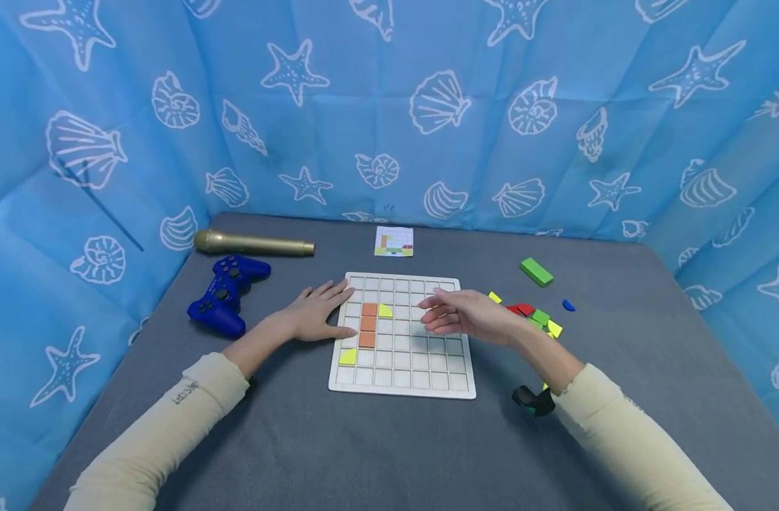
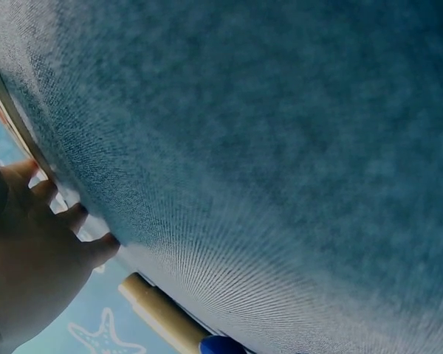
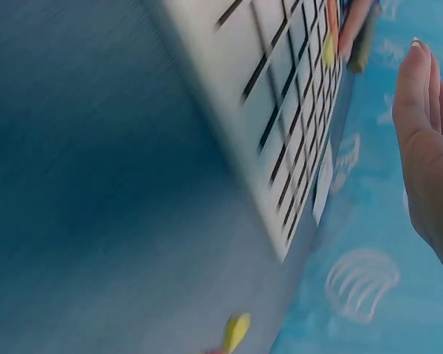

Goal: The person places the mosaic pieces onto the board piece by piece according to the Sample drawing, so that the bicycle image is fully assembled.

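Note:
A white grid board (image 1: 421,382) lies on the table. In its left part sit a column of orange squares (image 1: 367,323), a yellow piece with a curved side (image 1: 385,311) and another yellow piece (image 1: 347,356) lower down. My left hand (image 1: 316,314) rests with spread fingers at the board's left edge, thumb and fingertips over the rim. Above the right half of the board hovers my right hand (image 1: 469,316), its fingers loosely extended. The right wrist view shows that hand (image 3: 428,140) with nothing in its fingers, apart from the board.
Right of the board lie loose red, yellow and green pieces (image 1: 539,317), partly behind the right forearm, a green block (image 1: 536,272) and a blue piece (image 1: 568,305). A small patterned card (image 1: 394,241) lies behind. Leftward are a blue game controller (image 1: 226,294) and gold microphone (image 1: 255,244). A black object (image 1: 533,401) lies near the right sleeve.

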